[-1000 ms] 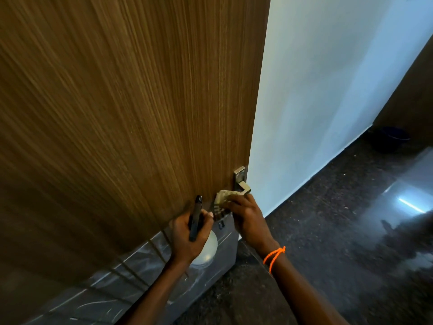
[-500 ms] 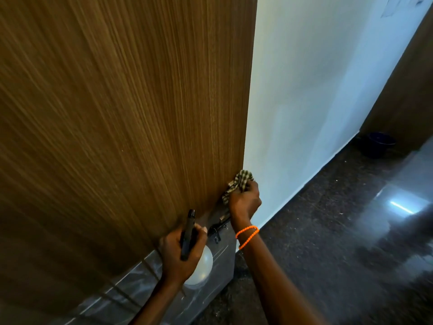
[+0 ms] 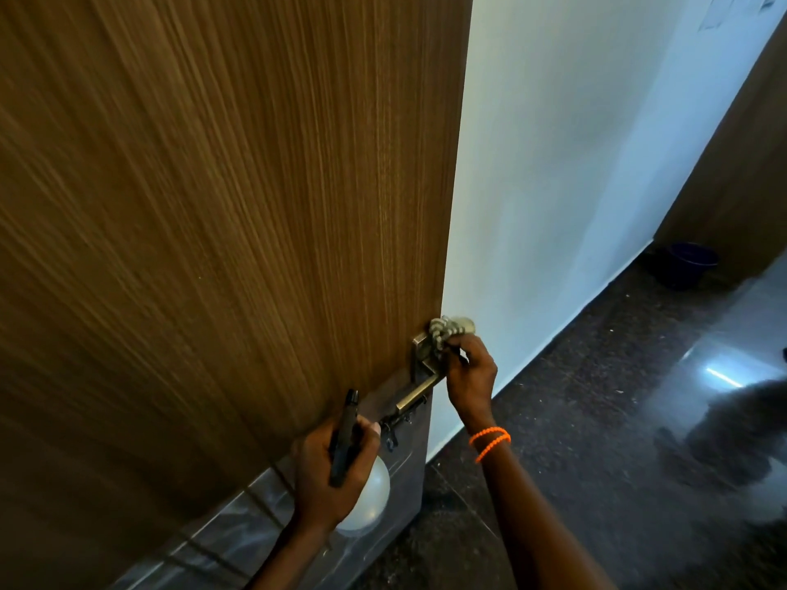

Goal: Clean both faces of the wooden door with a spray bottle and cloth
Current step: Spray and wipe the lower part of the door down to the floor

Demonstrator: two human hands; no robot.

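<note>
The brown wooden door (image 3: 221, 232) fills the left and middle of the view, its free edge running down the centre. My right hand (image 3: 470, 376) grips a bunched checked cloth (image 3: 447, 330) against the door's edge, just above the metal lever handle (image 3: 419, 391). My left hand (image 3: 336, 470) holds the spray bottle, fingers wrapped round its black trigger head (image 3: 345, 436); the white bottle body (image 3: 368, 500) shows below my palm. The bottle sits low, near the door's marble-patterned bottom panel (image 3: 238, 534).
A white wall (image 3: 575, 172) stands right of the door's edge. Dark polished stone floor (image 3: 596, 419) spreads to the right. A dark bucket (image 3: 687, 264) sits far back by another wooden panel (image 3: 741, 163). A key bunch (image 3: 389, 432) hangs under the handle.
My right hand with the cloth has moved up from the lever handle to the door's edge above it. My left hand has stayed low with the bottle.
</note>
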